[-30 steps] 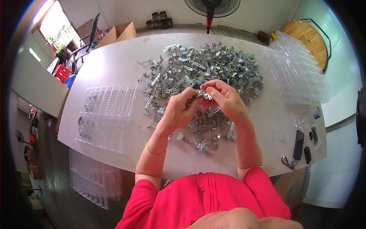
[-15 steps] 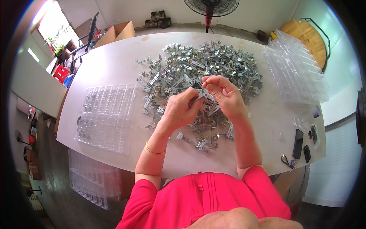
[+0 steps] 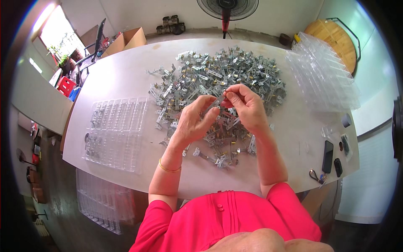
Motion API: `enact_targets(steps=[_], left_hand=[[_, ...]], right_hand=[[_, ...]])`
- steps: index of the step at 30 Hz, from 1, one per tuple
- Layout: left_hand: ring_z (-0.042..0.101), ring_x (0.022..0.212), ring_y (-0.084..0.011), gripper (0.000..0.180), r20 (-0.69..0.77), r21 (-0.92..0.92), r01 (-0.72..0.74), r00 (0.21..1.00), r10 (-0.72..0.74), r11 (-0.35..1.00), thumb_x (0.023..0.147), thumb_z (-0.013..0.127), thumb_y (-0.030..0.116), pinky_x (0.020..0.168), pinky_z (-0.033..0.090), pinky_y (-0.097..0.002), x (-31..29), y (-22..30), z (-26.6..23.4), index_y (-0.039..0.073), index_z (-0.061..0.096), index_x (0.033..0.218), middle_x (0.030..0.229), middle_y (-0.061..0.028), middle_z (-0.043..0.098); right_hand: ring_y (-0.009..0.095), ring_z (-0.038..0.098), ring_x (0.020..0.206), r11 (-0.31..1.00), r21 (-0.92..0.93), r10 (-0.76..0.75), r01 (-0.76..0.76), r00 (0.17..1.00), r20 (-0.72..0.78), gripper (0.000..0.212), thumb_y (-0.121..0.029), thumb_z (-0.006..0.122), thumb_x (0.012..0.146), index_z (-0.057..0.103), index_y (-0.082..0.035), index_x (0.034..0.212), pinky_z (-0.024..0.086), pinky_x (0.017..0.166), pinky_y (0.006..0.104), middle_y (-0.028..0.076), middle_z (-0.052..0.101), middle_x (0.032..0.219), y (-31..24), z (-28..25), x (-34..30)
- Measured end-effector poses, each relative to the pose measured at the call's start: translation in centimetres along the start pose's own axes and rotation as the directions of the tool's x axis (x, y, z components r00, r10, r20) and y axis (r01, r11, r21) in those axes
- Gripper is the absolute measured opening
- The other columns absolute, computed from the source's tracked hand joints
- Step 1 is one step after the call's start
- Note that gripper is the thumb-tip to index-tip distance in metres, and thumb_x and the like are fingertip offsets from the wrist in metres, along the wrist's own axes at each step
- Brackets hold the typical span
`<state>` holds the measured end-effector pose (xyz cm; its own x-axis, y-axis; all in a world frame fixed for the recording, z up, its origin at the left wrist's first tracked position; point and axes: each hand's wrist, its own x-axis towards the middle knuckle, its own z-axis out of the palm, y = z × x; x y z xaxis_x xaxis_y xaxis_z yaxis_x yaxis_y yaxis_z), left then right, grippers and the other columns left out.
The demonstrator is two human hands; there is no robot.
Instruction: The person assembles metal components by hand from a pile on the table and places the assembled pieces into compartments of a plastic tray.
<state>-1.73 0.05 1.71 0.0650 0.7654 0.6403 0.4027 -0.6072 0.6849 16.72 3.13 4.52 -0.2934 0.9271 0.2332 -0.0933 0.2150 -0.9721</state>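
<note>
A small silvery metal bracket (image 3: 218, 101) is held up between my two hands, over a heap of similar metal brackets (image 3: 252, 77). My right hand (image 3: 250, 110) pinches its upper end between thumb and forefinger. On the other side, my left hand (image 3: 194, 122) has the lower end between its thumb and fingers, the thumb standing somewhat off the forefinger. The fingers partly cover the bracket, and its fine detail is too small to make out. Some pieces in the heap carry brass-coloured parts. A few brackets (image 3: 220, 161) lie loose at the heap's near edge.
At left on the white table (image 3: 168, 185) lie clear plastic trays (image 3: 115, 134), some cells holding small dark pieces. More clear trays (image 3: 321, 77) are stacked at right. A phone (image 3: 328, 156), keys (image 3: 315, 176) and a tape roll (image 3: 346, 120) rest near the right edge. A fan (image 3: 226, 12) stands beyond.
The left thumb and forefinger have spread further apart, and the bracket now slants between the hands. The right hand keeps its pinch. The whole view has shifted slightly.
</note>
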Motion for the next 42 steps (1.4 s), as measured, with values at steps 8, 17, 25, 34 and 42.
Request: enact_targets(steps=[8, 17, 25, 34, 42], left_hand=[[0.060, 0.072, -0.0061, 0.018, 0.269, -0.269, 0.488, 0.866, -0.422, 0.830, 0.100, 0.060, 0.013, 0.064, 0.051, -0.0223, 0.3, 0.5, -0.5, 0.000, 0.063, 0.113, 0.084, -0.0021, 0.066], [0.059, 0.069, -0.0047, 0.018, 0.094, -0.230, 0.414, 0.910, -0.403, 0.881, 0.097, 0.065, 0.011, 0.061, 0.050, -0.0212, 0.2, 0.0, -0.1, 0.000, 0.063, 0.112, 0.081, -0.0002, 0.065], [0.059, 0.068, -0.0052, 0.024, -0.033, 0.031, 0.245, 0.969, -0.244, 0.969, 0.090, 0.072, 0.010, 0.059, 0.049, -0.0240, -0.2, 0.1, 0.8, 0.002, 0.064, 0.111, 0.078, -0.0020, 0.066], [0.062, 0.067, -0.0128, 0.025, -0.029, 0.200, 0.121, 0.993, -0.118, 0.972, 0.089, 0.072, 0.010, 0.062, 0.051, -0.0279, -0.1, -0.5, 1.4, 0.003, 0.064, 0.112, 0.080, -0.0080, 0.068], [0.062, 0.073, -0.0108, 0.020, 0.030, -0.085, 0.354, 0.935, -0.353, 0.931, 0.091, 0.070, 0.013, 0.065, 0.050, -0.0286, -0.1, 0.3, 0.5, 0.002, 0.067, 0.108, 0.082, -0.0076, 0.068]], right_hand=[[0.006, 0.061, 0.071, 0.931, -0.352, -0.170, 0.097, 0.968, -0.183, 0.010, -0.012, 0.063, 0.100, 0.068, -0.005, 0.105, 0.051, 0.063, 0.0253, 0.003, 0.070, 0.081, -0.2, 0.5, -0.4], [0.003, 0.049, 0.062, 0.829, -0.527, -0.252, 0.188, 0.966, -0.052, 0.012, -0.013, 0.067, 0.097, 0.069, -0.006, 0.106, 0.043, 0.055, 0.0231, -0.002, 0.059, 0.069, -0.1, 1.3, -1.1], [0.033, 0.068, 0.068, 0.750, -0.623, -0.314, 0.222, 0.948, -0.041, 0.009, -0.015, 0.066, 0.095, 0.064, -0.008, 0.100, 0.051, 0.059, 0.0396, 0.015, 0.068, 0.082, -0.4, 1.9, -1.3], [0.037, 0.067, 0.073, 0.644, -0.735, -0.326, 0.212, 0.945, -0.013, 0.008, -0.018, 0.063, 0.096, 0.061, -0.010, 0.098, 0.050, 0.059, 0.0450, 0.015, 0.067, 0.080, 0.0, 1.3, -1.1], [0.024, 0.066, 0.070, 0.723, -0.665, -0.327, 0.188, 0.941, -0.090, 0.005, -0.013, 0.064, 0.097, 0.064, -0.008, 0.098, 0.050, 0.063, 0.0360, 0.011, 0.067, 0.083, -1.3, 0.4, -1.1]])
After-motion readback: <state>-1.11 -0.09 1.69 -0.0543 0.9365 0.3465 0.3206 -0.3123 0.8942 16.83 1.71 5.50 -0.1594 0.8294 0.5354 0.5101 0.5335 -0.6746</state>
